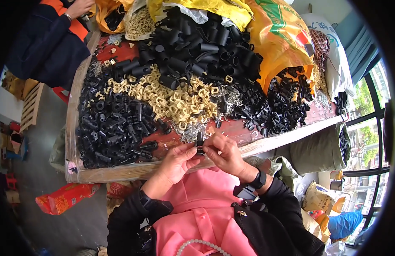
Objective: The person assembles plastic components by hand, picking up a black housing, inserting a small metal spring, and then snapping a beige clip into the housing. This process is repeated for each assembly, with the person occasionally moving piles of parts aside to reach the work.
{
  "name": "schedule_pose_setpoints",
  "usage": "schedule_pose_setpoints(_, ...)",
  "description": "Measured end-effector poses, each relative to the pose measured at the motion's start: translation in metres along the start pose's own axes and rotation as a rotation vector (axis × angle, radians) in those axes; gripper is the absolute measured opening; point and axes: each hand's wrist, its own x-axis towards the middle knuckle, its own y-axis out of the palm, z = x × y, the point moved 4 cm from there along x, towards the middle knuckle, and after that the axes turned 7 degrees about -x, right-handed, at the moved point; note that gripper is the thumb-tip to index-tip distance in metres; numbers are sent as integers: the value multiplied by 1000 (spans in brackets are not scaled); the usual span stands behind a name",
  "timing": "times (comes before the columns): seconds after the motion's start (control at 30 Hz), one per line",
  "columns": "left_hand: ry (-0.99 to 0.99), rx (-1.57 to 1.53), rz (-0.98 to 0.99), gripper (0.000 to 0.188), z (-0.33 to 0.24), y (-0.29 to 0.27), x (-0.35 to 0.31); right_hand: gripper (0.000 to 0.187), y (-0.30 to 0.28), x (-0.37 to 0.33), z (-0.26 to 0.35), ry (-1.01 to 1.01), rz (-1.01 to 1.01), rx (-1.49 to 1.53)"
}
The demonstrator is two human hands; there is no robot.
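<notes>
Above the near edge of the table, a small black plastic part [200, 143] stands upright between my two hands. My left hand [178, 162] pinches it low from the left side, thumb and fingers closed on it. From the right, the fingers of my right hand [226, 154] are closed against the same part and hide some of it. Just beyond them lie small silvery metal clips [191, 133] and a heap of cream-coloured plastic rings [180, 102]. A pile of black tubular parts [116, 128] spreads to the left.
Large black plastic tubes [201, 49] are piled at the back beside an orange sack [282, 34]. Smaller black parts [287, 102] spill from it. A wooden rim [120, 173] edges the red table. Another person's sleeve [48, 51] shows at the far left.
</notes>
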Motion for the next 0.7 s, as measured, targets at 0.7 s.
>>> schedule_pose_setpoints(0.7, -44, 109, -84, 13, 3, -2, -15, 6, 31, -17, -14, 306, 188, 766)
